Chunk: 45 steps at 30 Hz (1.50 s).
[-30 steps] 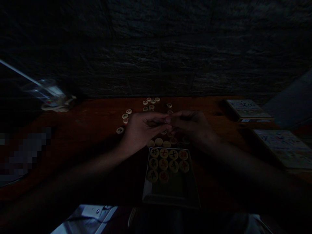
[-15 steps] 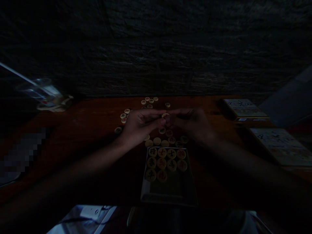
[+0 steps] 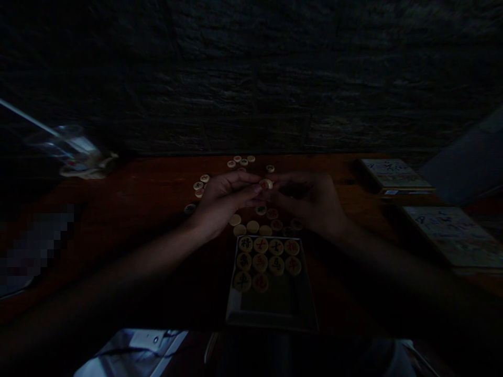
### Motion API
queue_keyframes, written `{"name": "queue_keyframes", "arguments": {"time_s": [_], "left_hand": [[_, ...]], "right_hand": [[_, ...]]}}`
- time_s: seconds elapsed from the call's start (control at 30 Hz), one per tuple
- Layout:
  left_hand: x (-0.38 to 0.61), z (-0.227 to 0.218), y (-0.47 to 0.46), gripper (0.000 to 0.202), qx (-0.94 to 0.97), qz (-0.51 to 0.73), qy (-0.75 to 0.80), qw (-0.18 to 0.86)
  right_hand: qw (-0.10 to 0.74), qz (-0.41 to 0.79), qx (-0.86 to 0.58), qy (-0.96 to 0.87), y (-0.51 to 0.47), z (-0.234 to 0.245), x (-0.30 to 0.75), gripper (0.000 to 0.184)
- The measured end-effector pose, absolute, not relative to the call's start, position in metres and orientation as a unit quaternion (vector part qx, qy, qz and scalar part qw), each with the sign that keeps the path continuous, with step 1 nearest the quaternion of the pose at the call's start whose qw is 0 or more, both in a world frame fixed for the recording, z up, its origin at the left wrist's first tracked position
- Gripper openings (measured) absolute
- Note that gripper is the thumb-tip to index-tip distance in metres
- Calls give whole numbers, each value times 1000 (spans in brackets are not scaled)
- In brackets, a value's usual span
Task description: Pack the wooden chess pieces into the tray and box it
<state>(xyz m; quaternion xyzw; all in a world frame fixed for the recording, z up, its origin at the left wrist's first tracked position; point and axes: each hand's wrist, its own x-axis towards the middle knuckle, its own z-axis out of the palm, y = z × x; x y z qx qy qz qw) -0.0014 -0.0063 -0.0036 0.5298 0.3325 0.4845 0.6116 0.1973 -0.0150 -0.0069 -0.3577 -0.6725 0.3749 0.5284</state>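
Between my hands, above the loose pieces on the dark wooden table, is a round xiangqi piece with a red mark. My left hand pinches it from the left, its thumb and fingertips at the edge. From the right, the fingers of my right hand close on the same piece. Nearer to me lies an open shallow box with rows of pieces, black and red characters facing up; its front part holds no pieces. Just past its far edge lie loose xiangqi pieces, some with blank faces up.
More pieces lie near the stone wall, and others left of my left hand. Two flat boxes sit at the right. A clear cup stands at far left. The scene is very dim.
The piece has turned and tilted between my fingertips, showing its face and edge. My left fingers have curled lower, and my fingertips have shifted slightly.
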Motion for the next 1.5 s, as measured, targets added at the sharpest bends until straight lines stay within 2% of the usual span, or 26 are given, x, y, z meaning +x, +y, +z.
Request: {"name": "queue_keyframes", "arguments": {"time_s": [0.13, 0.33, 0.53, 0.77, 1.03, 1.23, 1.5], "left_hand": [[-1, -3, -7, 19, 524, 467, 320, 637], [1, -1, -9, 29, 534, 444, 323, 643], [0, 4, -9, 45, 509, 462, 326, 649], [-2, 2, -8, 25, 526, 403, 311, 682], [-5, 4, -8, 22, 526, 385, 304, 695], [-3, 1, -8, 34, 526, 365, 301, 707], [-4, 1, -8, 30, 537, 367, 316, 690]], "right_hand": [[516, 319, -359, -710, -17, -8, 199, 34], [489, 208, -351, -771, -15, -7, 203, 30], [466, 241, -327, -786, -14, -5, 204, 33], [486, 191, -305, -796, -20, 4, 204, 30], [467, 222, -325, -792, -20, 2, 205, 35], [470, 200, -323, -797, -22, 3, 204, 30], [469, 218, -335, -788, -22, 2, 203, 31]]}}
